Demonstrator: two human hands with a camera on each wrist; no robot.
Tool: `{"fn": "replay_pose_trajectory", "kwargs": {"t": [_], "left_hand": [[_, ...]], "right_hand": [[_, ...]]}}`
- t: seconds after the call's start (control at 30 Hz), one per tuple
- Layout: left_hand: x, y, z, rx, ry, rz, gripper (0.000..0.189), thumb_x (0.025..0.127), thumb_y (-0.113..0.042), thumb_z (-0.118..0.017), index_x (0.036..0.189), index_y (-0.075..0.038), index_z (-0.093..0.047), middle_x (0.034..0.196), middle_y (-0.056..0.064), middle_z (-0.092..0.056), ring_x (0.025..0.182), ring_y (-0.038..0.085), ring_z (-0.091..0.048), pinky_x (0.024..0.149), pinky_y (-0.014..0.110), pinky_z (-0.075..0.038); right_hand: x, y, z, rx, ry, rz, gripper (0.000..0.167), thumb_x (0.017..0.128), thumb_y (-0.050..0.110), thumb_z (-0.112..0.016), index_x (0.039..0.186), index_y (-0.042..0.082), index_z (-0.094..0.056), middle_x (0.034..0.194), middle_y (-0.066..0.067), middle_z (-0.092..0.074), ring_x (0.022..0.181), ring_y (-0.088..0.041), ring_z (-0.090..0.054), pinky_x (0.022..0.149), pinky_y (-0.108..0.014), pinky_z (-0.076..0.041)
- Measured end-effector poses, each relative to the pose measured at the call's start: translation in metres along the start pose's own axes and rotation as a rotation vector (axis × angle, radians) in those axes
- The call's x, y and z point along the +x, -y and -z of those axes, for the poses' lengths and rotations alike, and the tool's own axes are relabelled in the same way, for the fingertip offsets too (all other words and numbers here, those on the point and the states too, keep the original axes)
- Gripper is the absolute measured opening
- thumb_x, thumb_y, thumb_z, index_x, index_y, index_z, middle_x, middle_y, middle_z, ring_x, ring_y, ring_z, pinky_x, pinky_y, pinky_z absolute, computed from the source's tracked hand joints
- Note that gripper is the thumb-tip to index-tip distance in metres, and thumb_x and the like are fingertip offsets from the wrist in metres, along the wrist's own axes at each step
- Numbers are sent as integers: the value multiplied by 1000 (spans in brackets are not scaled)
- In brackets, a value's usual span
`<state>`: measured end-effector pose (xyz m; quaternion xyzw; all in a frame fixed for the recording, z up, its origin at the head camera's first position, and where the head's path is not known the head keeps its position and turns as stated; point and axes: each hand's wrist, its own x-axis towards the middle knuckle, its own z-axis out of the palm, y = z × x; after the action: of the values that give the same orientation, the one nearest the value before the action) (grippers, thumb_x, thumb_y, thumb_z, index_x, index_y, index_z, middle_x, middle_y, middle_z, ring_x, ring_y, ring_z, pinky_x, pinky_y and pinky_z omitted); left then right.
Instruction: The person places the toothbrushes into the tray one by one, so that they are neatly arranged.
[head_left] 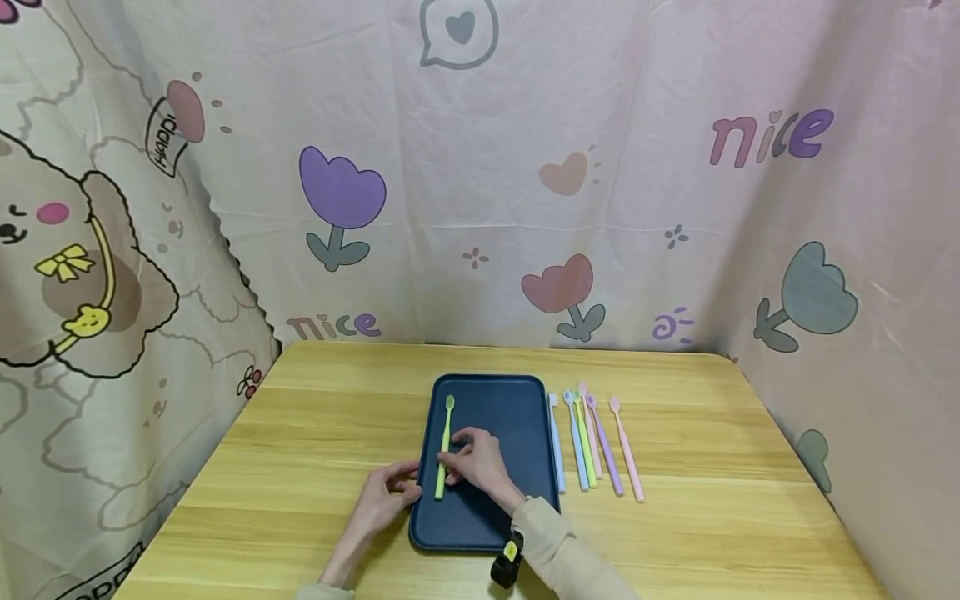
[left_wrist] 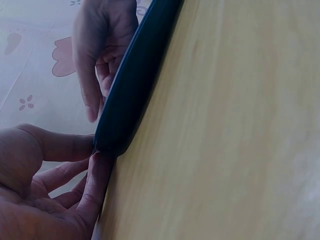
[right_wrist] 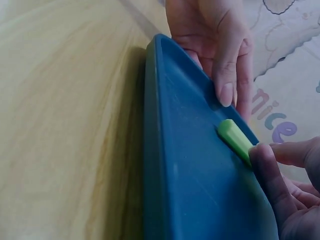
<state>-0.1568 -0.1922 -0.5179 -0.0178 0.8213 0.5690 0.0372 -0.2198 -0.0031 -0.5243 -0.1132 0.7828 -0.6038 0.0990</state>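
A dark blue tray (head_left: 498, 408) lies on the wooden table, and a yellow-green toothbrush (head_left: 447, 429) lies lengthwise along its left side, bristle head toward the back. My right hand (head_left: 480, 462) pinches the toothbrush's handle between thumb and index finger; in the right wrist view the rounded handle end (right_wrist: 232, 137) sticks out past the fingertips. At the tray's left edge, my left hand (head_left: 378, 500) grips the rim. The right wrist view shows its thumb (right_wrist: 226, 85) over the inner side, with other fingers outside the wall.
Right of the tray a blue toothbrush (head_left: 557, 450) lies close along its edge. Farther right lie more toothbrushes, among them a purple one (head_left: 606, 450) and a pink one (head_left: 628, 454). A printed curtain (head_left: 465, 167) hangs behind the table (head_left: 675, 533). My right wrist wears a black strap (head_left: 507, 567).
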Motion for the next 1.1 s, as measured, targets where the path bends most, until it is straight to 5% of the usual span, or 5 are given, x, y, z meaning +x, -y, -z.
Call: {"fn": "replay_pose_trajectory", "kwargs": {"t": [0.3, 0.6, 0.93, 1.1], "left_hand": [[0, 0, 0, -18, -6, -8, 43, 83, 8, -71, 124, 14, -62, 111, 25, -70, 78, 11, -62, 68, 19, -49], [-1, 2, -1, -15, -22, 2, 43, 81, 8, -71, 123, 13, -63, 110, 24, -71, 77, 10, -62, 68, 19, -48], [1, 2, -2, -16, -36, 11, 43, 81, 8, -71, 123, 13, -64, 111, 24, -71, 78, 13, -61, 67, 19, -47], [1, 4, -2, -11, -34, 0, 43, 81, 8, -71, 123, 13, -63, 111, 24, -71, 76, 11, -61, 67, 18, -47]], "right_hand": [[-15, -2, 24, -4, 9, 89, 42, 92, 16, -71, 125, -8, -60, 79, -20, -75, 58, -18, -71, 58, -29, -58], [-42, -17, 77, 31, -101, 183, 34, 90, 7, -73, 116, -12, -63, 83, -28, -71, 59, -15, -69, 56, -30, -58], [-82, -39, 167, -33, -394, 152, 30, 86, 0, -74, 113, -11, -66, 86, -21, -71, 62, -7, -64, 53, -25, -53], [-92, -58, 205, -75, -543, 104, 31, 86, -2, -74, 114, -13, -66, 83, -7, -71, 63, -5, -63, 57, -19, -52]]}}
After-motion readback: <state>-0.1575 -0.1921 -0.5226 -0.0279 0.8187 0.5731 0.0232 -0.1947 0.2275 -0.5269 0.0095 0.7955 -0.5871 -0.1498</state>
